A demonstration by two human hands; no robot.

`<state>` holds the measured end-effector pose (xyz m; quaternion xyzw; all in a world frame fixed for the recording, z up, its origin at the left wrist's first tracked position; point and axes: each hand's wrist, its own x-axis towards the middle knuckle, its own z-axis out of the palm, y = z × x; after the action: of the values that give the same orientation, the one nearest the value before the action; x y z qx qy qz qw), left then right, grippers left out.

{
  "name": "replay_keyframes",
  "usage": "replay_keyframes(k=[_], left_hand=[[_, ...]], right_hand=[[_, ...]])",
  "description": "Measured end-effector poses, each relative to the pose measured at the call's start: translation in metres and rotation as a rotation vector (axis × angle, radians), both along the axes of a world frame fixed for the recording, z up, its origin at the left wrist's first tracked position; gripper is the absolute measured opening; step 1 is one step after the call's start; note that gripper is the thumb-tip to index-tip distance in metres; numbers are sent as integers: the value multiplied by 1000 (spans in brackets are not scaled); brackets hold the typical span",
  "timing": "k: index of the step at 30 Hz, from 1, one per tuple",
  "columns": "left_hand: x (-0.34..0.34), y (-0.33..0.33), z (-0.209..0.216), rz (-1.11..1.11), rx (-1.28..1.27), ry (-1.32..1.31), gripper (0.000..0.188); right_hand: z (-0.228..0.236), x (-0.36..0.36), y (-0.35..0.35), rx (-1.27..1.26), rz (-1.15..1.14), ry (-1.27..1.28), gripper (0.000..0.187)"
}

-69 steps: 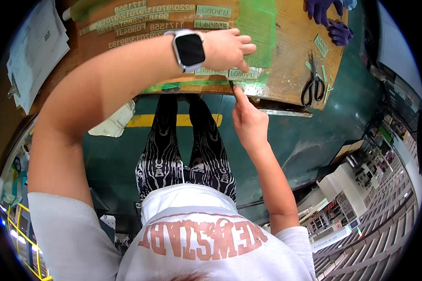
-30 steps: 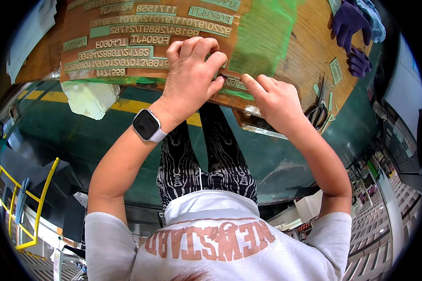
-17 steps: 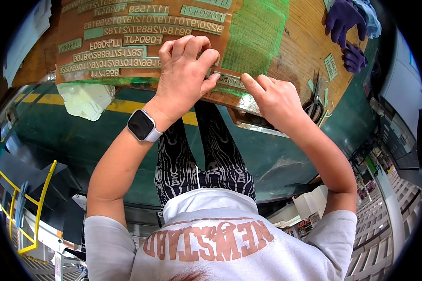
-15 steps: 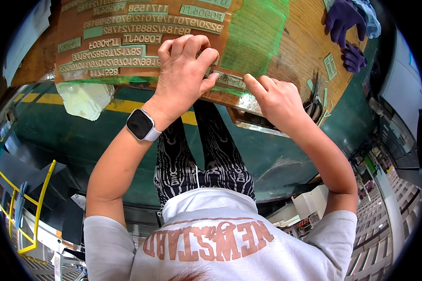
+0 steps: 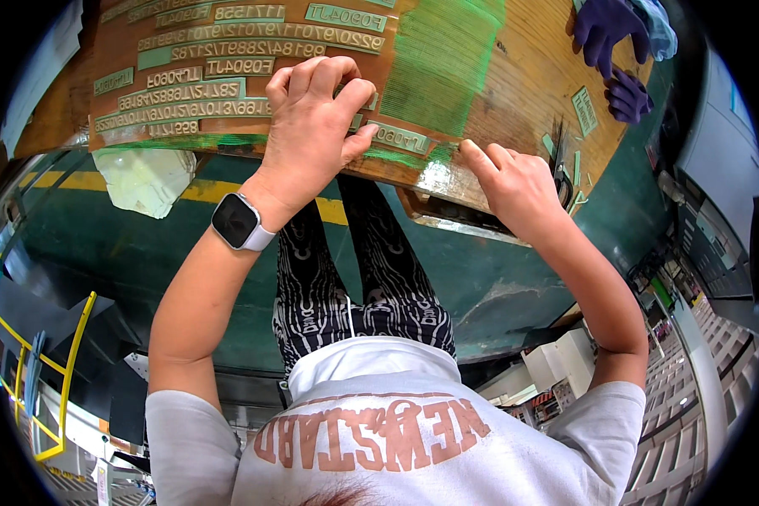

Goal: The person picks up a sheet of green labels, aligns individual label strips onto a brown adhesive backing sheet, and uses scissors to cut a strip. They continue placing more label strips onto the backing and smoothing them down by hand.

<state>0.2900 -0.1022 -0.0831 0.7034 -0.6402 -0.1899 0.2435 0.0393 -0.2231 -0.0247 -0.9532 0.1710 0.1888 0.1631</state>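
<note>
Over the lower edge of a brown sheet (image 5: 253,63), my left hand (image 5: 312,122) is curled, its thumb tip beside a short green strip with raised characters (image 5: 399,137). Whether its bent fingers hold anything is hidden. That strip lies on green mesh (image 5: 438,63) by the table's near edge. To the right of the strip, apart from its end, is my right hand (image 5: 519,185). Its index finger points left and the other fingers are folded under; anything pinched there is too small to make out. Several similar raised-character strips (image 5: 181,99) sit in rows on the brown sheet.
Scissors (image 5: 561,164) lie right of my right hand, among thin green offcuts (image 5: 577,169). Another green strip (image 5: 584,111) rests on the wooden table (image 5: 514,93). Purple gloves (image 5: 607,38) are at the far right. A pale sheet (image 5: 148,179) hangs below the table's left edge.
My right hand has moved away from the strip's right end, leaving a gap and more of the strip showing. My left hand stays over the sheet's edge; the whole view has shifted slightly.
</note>
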Motion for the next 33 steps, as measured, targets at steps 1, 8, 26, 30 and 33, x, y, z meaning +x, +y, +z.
replay_keyframes(k=[1,8,26,30,33], left_hand=[[0,0,0,-2,0,0,36],[0,0,-1,-5,2,9,34],[7,-8,26,-101,-20,123,21],[4,-8,22,-154,-63,86,21],[6,-5,16,-233,-75,60,23]], right_hand=[[0,-2,0,-1,-3,4,50],[-2,-10,0,-18,0,8,49],[9,10,29,139,-125,-347,41],[-8,22,28,121,-84,-379,42],[-17,27,29,106,-68,-379,41]])
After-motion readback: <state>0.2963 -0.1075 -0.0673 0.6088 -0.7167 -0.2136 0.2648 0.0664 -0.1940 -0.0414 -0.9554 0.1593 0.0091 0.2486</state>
